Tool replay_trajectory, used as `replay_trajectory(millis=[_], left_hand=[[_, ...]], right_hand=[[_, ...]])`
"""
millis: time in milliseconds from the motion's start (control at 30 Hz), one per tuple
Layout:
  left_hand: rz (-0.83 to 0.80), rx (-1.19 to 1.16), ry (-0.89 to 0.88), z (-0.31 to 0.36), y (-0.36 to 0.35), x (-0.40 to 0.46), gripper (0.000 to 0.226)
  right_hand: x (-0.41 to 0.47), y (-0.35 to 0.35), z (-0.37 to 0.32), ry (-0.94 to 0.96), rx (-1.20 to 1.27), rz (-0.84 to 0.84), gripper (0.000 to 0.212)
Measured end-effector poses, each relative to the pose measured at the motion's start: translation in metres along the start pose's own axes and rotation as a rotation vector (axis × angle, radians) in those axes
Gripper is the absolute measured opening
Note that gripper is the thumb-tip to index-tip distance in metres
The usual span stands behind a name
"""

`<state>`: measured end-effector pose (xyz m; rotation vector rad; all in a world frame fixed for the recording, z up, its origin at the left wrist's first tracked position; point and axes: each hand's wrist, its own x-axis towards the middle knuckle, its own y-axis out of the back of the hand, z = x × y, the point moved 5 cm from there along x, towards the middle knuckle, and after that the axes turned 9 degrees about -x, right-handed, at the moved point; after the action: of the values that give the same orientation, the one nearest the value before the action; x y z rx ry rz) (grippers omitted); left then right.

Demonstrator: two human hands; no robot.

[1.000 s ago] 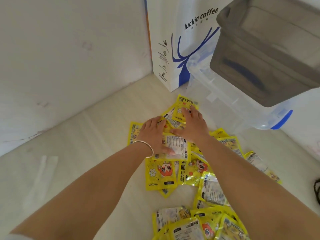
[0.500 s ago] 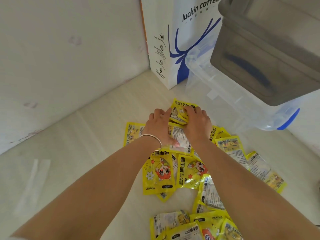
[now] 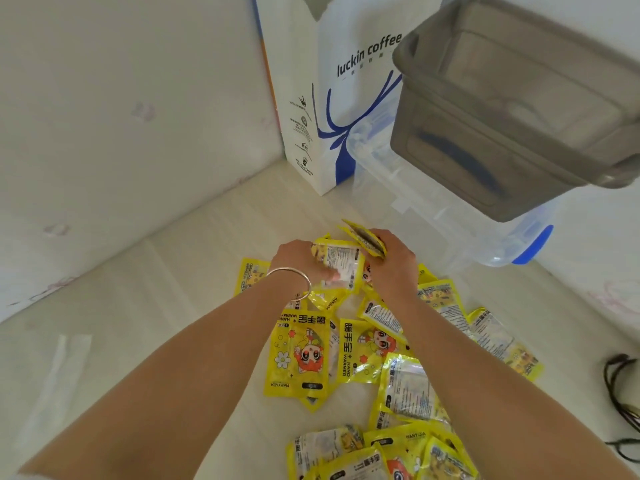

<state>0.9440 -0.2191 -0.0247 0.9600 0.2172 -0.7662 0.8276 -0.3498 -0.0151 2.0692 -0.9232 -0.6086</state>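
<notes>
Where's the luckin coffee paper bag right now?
Head view, top centre: the paper bag stands upright on the floor, just left of the clear plastic box, beyond the pile of yellow packets.

Yellow packets (image 3: 300,355), white-blue bag (image 3: 332,98), seemingly grey bin (image 3: 512,109)

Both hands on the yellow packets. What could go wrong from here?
1. The right hand grips a fanned stack; the glossy packs may slide out.
2. The left hand holds a packet that overlaps the pile; lifting it may drag or scatter neighbours.
3. The grey bin overhangs the clear bin, so a drop there could miss.
</notes>
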Motion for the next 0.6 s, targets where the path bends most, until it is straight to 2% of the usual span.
replay_trajectory(millis=[167, 233, 300, 400, 467, 533, 600], left_hand=[[0.089, -0.373, 0.05, -0.01, 0.022, -0.019, 0.033], [0.144, -0.515, 0.108, -0.015, 0.033, -0.033, 0.023], [0.195, -0.715, 0.187, -0.019, 0.043, -0.052, 0.025], [0.188, -1.014, 0.29, -0.02, 0.048, -0.083, 0.02], [0.156, -1.049, 0.272, -0.018, 0.048, -0.104, 0.015], [0.118, -0.981, 0.247, -0.016, 0.043, -0.124, 0.017], [0.103, -0.961, 0.224, -0.014, 0.038, -0.142, 0.02]], right_hand=[[-0.022, 0.024, -0.01, 0.017, 0.133, 0.097, 0.028], [-0.035, 0.032, -0.012, -0.039, 0.207, 0.102, 0.032], [-0.048, 0.039, -0.01, -0.129, 0.314, 0.102, 0.045], [-0.067, 0.046, -0.004, -0.267, 0.549, 0.068, 0.051], [-0.08, 0.053, 0.001, -0.328, 0.64, 0.018, 0.04], [-0.091, 0.059, 0.005, -0.375, 0.766, -0.071, 0.026], [-0.104, 0.066, 0.007, -0.424, 0.932, -0.157, 0.03]])
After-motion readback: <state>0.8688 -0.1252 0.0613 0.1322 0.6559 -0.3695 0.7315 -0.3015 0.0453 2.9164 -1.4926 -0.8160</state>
